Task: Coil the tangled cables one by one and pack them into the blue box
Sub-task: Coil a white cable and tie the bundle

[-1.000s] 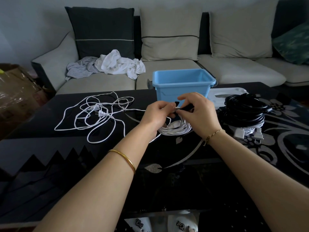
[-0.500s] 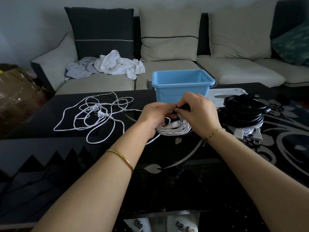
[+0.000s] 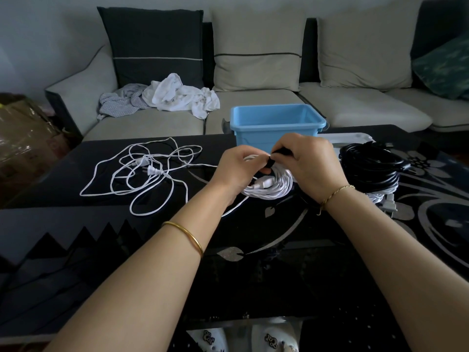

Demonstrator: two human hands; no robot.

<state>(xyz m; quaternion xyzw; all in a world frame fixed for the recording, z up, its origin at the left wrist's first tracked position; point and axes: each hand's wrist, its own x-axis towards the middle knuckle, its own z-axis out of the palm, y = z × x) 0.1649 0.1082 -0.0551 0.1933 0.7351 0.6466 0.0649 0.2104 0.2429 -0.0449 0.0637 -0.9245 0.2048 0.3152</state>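
Both hands meet over the middle of the worktop (image 3: 76,224), just in front of the blue box (image 3: 253,142), which stands at 12 o'clock from them and looks empty from this angle. The left hand (image 3: 237,167) and the right hand (image 3: 311,165) have their fingers curled, and together they pinch a short black strap (image 3: 271,162) at the top of the white coil (image 3: 275,190). This coil lies flat on the worktop under the hands, with its plug showing between them. The step seems to be the binding of this coil before it is packed. To do it well, the left hand should hold the loops tightly together while the right hand pulls the strap snug around all of them, so that no loop slips out. The plug should also stay inside the bundle. A loose end of the cable runs out toward 7 o'clock, and it is better to tuck it in first. The tangled white cable (image 3: 152,170) waits at 9 o'clock, well apart from the hands, and it is not yet coiled. The black coils (image 3: 368,166) lie at 3 o'clock, outside the box.
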